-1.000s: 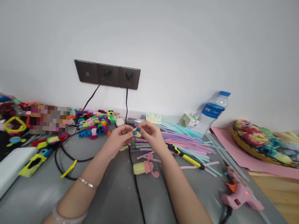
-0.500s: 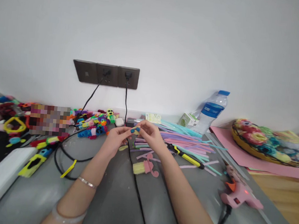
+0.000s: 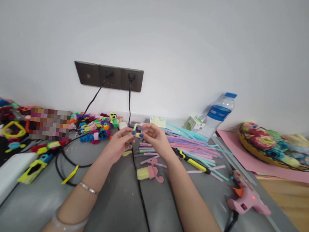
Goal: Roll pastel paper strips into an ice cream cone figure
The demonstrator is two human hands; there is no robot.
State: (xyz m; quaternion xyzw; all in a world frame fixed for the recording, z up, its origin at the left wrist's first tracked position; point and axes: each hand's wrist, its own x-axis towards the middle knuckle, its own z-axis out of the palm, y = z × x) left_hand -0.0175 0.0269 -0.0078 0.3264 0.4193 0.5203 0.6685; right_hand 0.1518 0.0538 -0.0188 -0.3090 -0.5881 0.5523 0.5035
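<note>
My left hand [image 3: 119, 144] and my right hand [image 3: 156, 138] meet at the middle of the view, above the grey table. Both pinch a small pale yellow fuzzy strip [image 3: 136, 128], one end of which sticks up between the fingertips. Below my right hand lies a yellow and pink fuzzy piece [image 3: 149, 172] with a curled pink end. A small yellow piece [image 3: 127, 153] rests on the table by my left hand. Pastel fuzzy sticks [image 3: 195, 147] are spread out to the right of my right hand.
A black and yellow tool [image 3: 193, 163] lies on the sticks. At right are a pink glue gun [image 3: 249, 202] and a flower basket [image 3: 272, 149]. A water bottle [image 3: 217, 114] leans by the wall. Colourful fuzzy figures [image 3: 96, 135], a white box [image 3: 2, 185] and black cables [image 3: 142, 198] lie leftward.
My fingertips have moved slightly apart, and more of the yellow strip now shows between them, with one end pointing up. The view has shifted very slightly.
</note>
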